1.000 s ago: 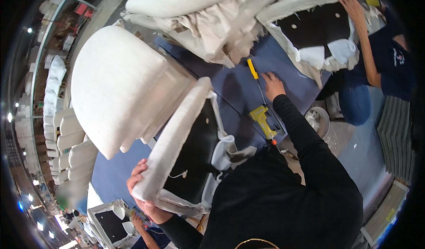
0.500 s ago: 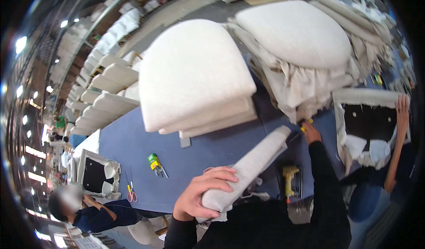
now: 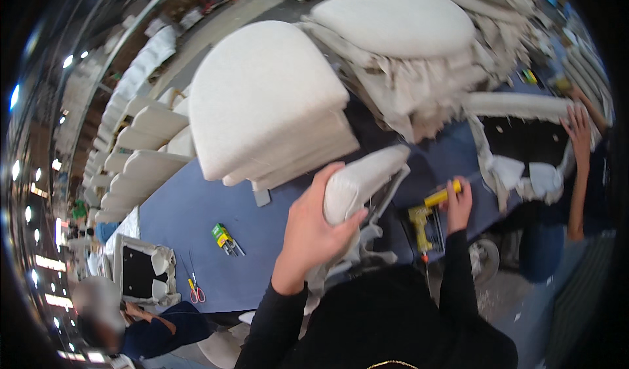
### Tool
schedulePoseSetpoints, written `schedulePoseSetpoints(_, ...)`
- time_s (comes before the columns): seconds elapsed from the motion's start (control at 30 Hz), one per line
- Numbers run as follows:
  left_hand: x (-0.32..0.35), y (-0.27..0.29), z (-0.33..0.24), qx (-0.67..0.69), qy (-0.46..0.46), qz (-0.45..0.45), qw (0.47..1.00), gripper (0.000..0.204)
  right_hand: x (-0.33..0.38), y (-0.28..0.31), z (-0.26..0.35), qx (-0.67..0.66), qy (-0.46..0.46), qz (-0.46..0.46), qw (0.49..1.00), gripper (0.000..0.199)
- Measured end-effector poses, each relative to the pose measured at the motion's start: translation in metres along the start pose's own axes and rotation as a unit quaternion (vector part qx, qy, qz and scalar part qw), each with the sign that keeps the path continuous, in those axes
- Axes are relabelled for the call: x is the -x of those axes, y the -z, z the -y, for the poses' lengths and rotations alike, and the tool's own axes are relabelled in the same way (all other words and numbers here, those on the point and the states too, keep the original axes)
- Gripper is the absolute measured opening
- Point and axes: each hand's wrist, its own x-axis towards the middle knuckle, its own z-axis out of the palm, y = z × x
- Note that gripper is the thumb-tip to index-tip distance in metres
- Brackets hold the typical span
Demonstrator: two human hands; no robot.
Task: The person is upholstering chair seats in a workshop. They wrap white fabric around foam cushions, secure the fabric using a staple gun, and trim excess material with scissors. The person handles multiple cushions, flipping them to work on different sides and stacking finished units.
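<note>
My left hand [image 3: 316,228] is closed around the rounded end of a cream upholstered chair pad [image 3: 368,175], tilted up on edge above the blue table [image 3: 255,264]. My right hand [image 3: 458,206] grips a yellow-handled tool [image 3: 443,193], whose exact kind I cannot make out. Just below that handle, a tan staple gun [image 3: 418,228] lies on the table near its front edge. Loose pale fabric hangs from the pad's underside, partly hidden by my left hand and wrist.
Cream pads are stacked [image 3: 268,100] at the table's back, beside a fabric pile [image 3: 419,97] with another pad on top. Scissors [image 3: 196,293] and a green-yellow box [image 3: 220,234] lie left. A co-worker's hand [image 3: 578,130] rests on a black-backed panel [image 3: 524,141] at right; another person sits at left.
My left hand has turned the pad and raised it higher off my lap side. My right hand has drawn the yellow-handled tool back toward me, near the staple gun. The view has shifted.
</note>
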Motion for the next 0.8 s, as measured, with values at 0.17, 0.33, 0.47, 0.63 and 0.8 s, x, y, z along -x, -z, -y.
schedulePoseSetpoints(0.17,-0.012,-0.027,-0.027,-0.008,-0.042,0.043,0.998,0.068,0.033,-0.044,0.176,-0.091,0.151,0.054,0.983,0.025)
schedulePoseSetpoints(0.33,0.002,-0.037,-0.039,-0.026,-0.071,0.055,0.996,0.070,0.061,-0.066,0.273,-0.125,0.264,0.091,0.952,0.026)
schedulePoseSetpoints(0.47,0.020,-0.036,-0.040,-0.004,-0.075,0.063,0.995,0.071,0.097,-0.094,0.252,-0.066,0.137,0.261,0.953,0.029)
schedulePoseSetpoints(0.63,0.034,-0.019,-0.019,0.013,-0.127,0.028,0.991,0.073,0.106,-0.091,0.266,-0.151,0.229,0.089,0.958,0.024)
schedulePoseSetpoints(0.8,0.050,0.014,-0.008,0.043,-0.120,0.089,0.988,0.077,0.106,-0.098,0.225,-0.060,0.119,0.245,0.960,0.023)
